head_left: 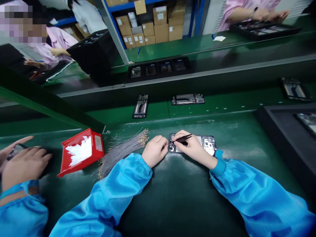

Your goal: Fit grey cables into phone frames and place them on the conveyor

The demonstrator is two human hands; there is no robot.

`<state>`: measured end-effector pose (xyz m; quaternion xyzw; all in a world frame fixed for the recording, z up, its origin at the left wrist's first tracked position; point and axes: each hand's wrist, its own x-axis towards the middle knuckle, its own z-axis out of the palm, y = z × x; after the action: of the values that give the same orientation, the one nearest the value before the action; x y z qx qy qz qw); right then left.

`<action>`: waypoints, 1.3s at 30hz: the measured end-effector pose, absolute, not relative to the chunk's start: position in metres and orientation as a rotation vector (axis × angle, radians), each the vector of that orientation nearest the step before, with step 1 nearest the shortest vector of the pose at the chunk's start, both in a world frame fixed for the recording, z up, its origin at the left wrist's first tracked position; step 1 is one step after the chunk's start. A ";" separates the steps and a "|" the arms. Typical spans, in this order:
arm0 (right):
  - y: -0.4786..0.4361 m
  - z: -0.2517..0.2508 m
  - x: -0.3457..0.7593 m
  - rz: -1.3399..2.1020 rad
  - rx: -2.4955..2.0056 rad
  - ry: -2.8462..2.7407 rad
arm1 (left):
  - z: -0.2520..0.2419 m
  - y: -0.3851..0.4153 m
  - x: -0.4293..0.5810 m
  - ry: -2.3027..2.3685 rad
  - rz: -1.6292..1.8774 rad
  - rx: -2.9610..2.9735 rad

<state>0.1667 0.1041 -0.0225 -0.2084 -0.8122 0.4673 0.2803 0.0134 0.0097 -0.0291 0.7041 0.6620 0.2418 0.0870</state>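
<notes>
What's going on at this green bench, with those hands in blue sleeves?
A person works on an opened phone lying on the green bench. The left hand steadies its end while the right hand holds black tweezers to it. A bundle of thin grey wires and a red bin of white pieces lie to the left. Farther left, a co-worker's hands hold another phone.

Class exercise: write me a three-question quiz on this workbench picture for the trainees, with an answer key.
1. True or false: the right hand holds slim black tweezers at the opened black phone.
2. What lies just left of the left hand? A) bundle of thin grey wires B) white cup C) blue box
3. Fill in: the red plastic bin holds ___ pieces.
Key: 1 true; 2 A; 3 white.
</notes>
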 end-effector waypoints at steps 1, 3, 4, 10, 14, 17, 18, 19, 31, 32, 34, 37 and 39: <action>0.104 -0.023 0.167 1.245 -0.570 -2.162 | -0.029 0.010 0.014 1.981 0.725 2.106; 0.104 -0.023 0.167 1.233 -0.602 -2.145 | -0.030 0.010 0.015 2.002 0.719 2.131; 0.104 -0.022 0.168 1.229 -0.624 -2.146 | -0.030 0.010 0.016 2.013 0.711 2.146; 0.104 -0.019 0.168 1.214 -0.698 -2.198 | -0.030 0.009 0.018 2.086 0.599 2.273; 0.105 -0.020 0.168 1.213 -0.687 -2.198 | -0.031 0.008 0.018 2.099 0.549 2.347; 0.105 -0.020 0.168 1.226 -0.679 -2.199 | -0.032 0.007 0.018 2.107 0.529 2.366; 0.105 -0.020 0.168 1.227 -0.677 -2.202 | -0.032 0.007 0.018 2.108 0.525 2.371; 0.105 -0.020 0.168 1.225 -0.674 -2.204 | -0.032 0.007 0.018 2.108 0.521 2.377; 0.106 -0.022 0.168 1.201 -0.643 -2.201 | -0.031 0.008 0.018 2.134 0.489 2.427; 0.106 -0.022 0.168 1.202 -0.640 -2.201 | -0.032 0.007 0.018 2.134 0.490 2.428; 0.106 -0.023 0.168 1.191 -0.623 -2.203 | -0.032 0.007 0.018 2.132 0.494 2.430; 0.104 -0.025 0.168 1.127 -0.558 -2.223 | -0.032 0.007 0.018 2.130 0.498 2.428; 0.102 -0.026 0.169 1.070 -0.492 -2.255 | -0.032 0.007 0.018 2.126 0.493 2.429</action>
<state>0.1686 0.1016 -0.0256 -0.1849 -0.8470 0.4019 0.2946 0.0181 0.0074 -0.0320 0.7423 0.6499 0.1507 -0.0620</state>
